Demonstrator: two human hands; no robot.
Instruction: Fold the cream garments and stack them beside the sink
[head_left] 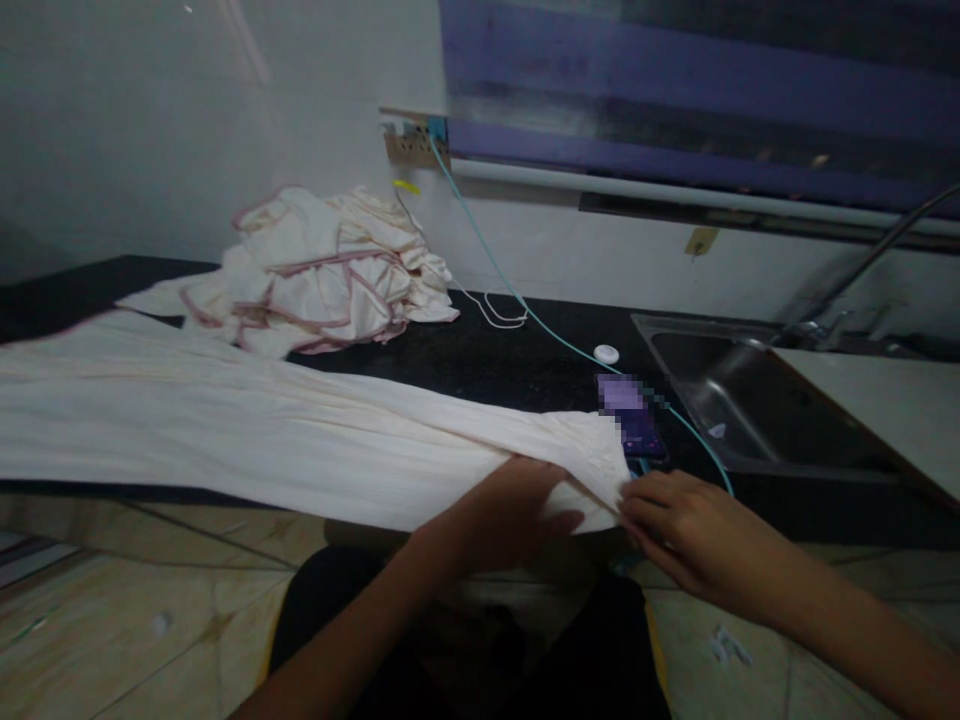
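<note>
A long piece of cream-white cloth (315, 430) stretches across the dark counter from the left, its right end gathered into folds. My left hand (517, 510) is at the near edge of that end, its fingers tucked at a fold and the thumb below, with cloth between them; the fingertips are partly hidden. At the cloth's right corner, my right hand (675, 520) pinches the edge between thumb and fingers. Just behind the corner lies a phone (637, 435), partly covered by the cloth.
A crumpled heap of cream cloth with pink edging (322, 270) sits at the back left. A teal cable (480, 235) runs from a wall socket (412, 140) past a round white object (606, 354). To the right are a steel sink (660, 345) and a pale board (892, 410).
</note>
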